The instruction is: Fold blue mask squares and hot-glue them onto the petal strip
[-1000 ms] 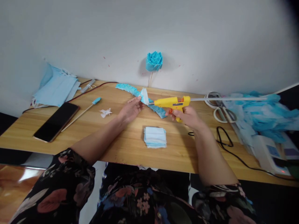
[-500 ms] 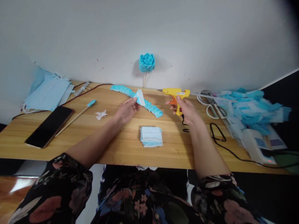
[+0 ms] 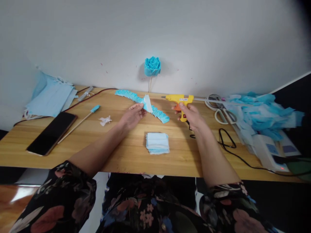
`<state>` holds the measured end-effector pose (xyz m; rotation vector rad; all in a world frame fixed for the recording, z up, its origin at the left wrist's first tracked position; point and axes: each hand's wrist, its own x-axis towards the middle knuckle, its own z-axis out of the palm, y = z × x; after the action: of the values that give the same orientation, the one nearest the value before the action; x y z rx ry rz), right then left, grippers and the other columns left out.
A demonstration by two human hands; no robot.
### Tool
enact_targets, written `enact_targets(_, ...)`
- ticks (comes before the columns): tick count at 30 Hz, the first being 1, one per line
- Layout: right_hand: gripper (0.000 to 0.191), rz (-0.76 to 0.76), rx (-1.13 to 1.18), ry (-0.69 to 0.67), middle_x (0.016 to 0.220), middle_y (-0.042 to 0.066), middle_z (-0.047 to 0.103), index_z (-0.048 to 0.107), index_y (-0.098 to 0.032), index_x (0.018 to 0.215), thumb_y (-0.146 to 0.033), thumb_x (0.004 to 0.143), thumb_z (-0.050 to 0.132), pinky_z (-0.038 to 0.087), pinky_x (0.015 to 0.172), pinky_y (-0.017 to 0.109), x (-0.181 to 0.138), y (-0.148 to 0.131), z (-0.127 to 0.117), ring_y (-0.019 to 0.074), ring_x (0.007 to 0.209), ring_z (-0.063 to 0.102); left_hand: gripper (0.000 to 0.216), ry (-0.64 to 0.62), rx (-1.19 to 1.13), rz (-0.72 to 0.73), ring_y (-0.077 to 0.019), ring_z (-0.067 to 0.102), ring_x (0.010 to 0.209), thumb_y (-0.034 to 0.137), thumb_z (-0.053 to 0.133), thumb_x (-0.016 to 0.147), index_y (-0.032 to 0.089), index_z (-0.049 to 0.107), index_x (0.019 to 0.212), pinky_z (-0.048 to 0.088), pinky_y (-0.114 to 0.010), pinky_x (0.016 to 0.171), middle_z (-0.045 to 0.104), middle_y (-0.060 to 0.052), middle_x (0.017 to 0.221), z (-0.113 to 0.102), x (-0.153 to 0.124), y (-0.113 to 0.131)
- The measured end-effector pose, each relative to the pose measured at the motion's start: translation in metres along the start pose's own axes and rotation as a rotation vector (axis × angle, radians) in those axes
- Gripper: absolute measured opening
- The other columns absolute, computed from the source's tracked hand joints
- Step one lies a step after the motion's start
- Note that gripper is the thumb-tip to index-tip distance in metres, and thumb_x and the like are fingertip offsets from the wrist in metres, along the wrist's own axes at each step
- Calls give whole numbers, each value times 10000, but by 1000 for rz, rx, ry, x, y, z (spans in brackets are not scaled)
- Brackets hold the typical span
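My left hand [image 3: 133, 116] pinches a folded pale-blue piece of mask fabric [image 3: 147, 103] between thumb and fingers. Behind that piece lies a curved row of folded blue fabric petals [image 3: 159, 114] on the table. My right hand [image 3: 190, 116] grips a yellow hot glue gun [image 3: 178, 98] by its handle, fingers at the orange trigger. Its nozzle points left toward the folded piece, with a gap between them. A clear glue stick [image 3: 202, 99] sticks out of the gun's rear. In front of both hands sits a stack of cut fabric squares [image 3: 157, 143].
A blue fabric flower [image 3: 152, 66] on a stick leans at the wall. To the left are face masks [image 3: 50, 97], a phone [image 3: 51, 133], a blue-tipped stick [image 3: 79, 124] and a white scrap [image 3: 105, 120]. Scissors [image 3: 225, 116], blue scraps [image 3: 262, 113] and a power strip [image 3: 268, 152] lie right.
The glue gun in my right hand has shifted slightly left and down, nearer the folded piece. My left hand keeps its pinch, with the piece turned a little.
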<state>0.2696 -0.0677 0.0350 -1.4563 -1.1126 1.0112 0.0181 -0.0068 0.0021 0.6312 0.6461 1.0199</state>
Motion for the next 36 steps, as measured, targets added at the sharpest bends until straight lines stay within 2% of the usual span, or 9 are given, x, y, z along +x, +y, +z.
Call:
enact_targets(11,566,-11,29,3,1005,91,757,666,-197,947,-707,709,726,495,486,194,0,0,1,118,712,610,203,-26,3,11,-94,623,674,248,853,732,161,671,760,478,-239,691,696,7,722,-1,0,-1)
enact_targets(19,582,26,134,162,1001,70,736,660,-205,968,-719,701,721,496,482,183,8,4,-7,120,741,632,203,-22,23,18,-92,634,674,264,844,741,170,665,763,486,-235,681,702,7,726,-2,1,-2)
enact_targets(23,581,105,220,235,846,23,684,656,-197,895,-738,697,732,505,449,185,12,9,-8,79,594,547,213,-32,3,16,-95,648,685,259,855,723,164,670,770,501,-235,694,710,6,735,-4,2,-3)
enact_targets(26,555,68,225,291,731,-13,622,661,-204,889,-723,708,740,522,454,198,12,6,-6,74,543,499,208,-29,-3,15,-93,645,674,249,851,729,162,664,761,499,-231,683,706,7,722,-4,2,-2)
enact_targets(29,509,-55,185,342,730,-4,614,669,-225,935,-701,760,704,511,464,223,3,-18,-4,105,579,538,201,-30,8,12,-86,635,657,249,843,746,164,661,760,494,-228,672,701,10,714,-3,1,-2)
enact_targets(32,394,-148,265,286,866,36,634,692,-251,1021,-612,892,603,477,470,225,-21,-65,-7,112,640,553,204,-21,7,13,-81,632,651,254,843,750,165,659,758,497,-225,672,698,13,709,-1,1,-1)
enact_targets(33,345,-149,311,292,886,44,630,704,-261,1013,-565,937,560,456,461,223,-33,-82,-12,106,635,540,203,-18,7,13,-80,632,650,253,842,751,165,659,756,497,-224,670,698,13,706,-1,2,-1)
enact_targets(35,414,-106,315,290,887,68,612,732,-274,958,-541,1007,420,377,422,237,-64,-111,-29,100,603,498,200,-17,4,10,-81,633,645,247,841,749,166,659,751,496,-223,659,700,13,699,-1,2,-1)
enact_targets(36,439,-151,202,300,889,88,614,745,-283,971,-556,1007,404,329,404,252,-82,-120,-42,107,598,496,200,-19,0,7,-83,634,646,244,843,746,167,658,749,496,-224,655,701,13,699,-2,2,-1)
